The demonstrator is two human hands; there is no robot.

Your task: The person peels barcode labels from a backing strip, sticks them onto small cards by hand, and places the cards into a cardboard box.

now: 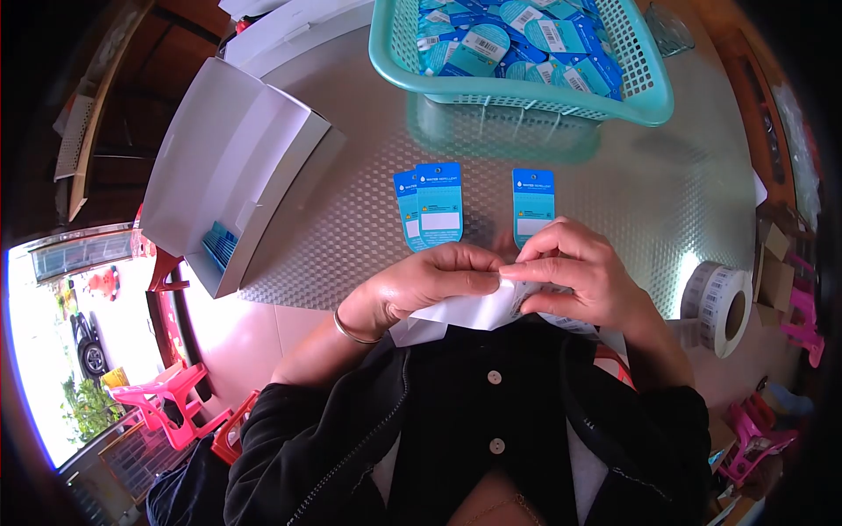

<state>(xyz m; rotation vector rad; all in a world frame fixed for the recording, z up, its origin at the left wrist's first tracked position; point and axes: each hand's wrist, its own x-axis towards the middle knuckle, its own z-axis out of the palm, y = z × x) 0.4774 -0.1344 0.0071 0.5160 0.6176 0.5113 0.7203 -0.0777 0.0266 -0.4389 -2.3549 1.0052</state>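
My left hand (438,276) is closed, with thumb and fingers pinching a white strip of sticker backing paper (474,309) close to my body. My right hand (574,272) is pinched at the same strip, its fingertips meeting those of the left; whether a label has come loose between them I cannot make out. Printed marks show on the strip under the right fingers. Just beyond my hands lie two overlapping blue cards (439,202), each with a white blank box. A single blue card (533,193) lies to their right, its lower part close to my right hand.
A roll of printed labels (737,314) stands at the table's right edge. At the back, a turquoise basket (526,90) holds many blue cards. An open white box (241,162) on the left contains several cards (219,245). Pink stools (171,408) stand on the floor.
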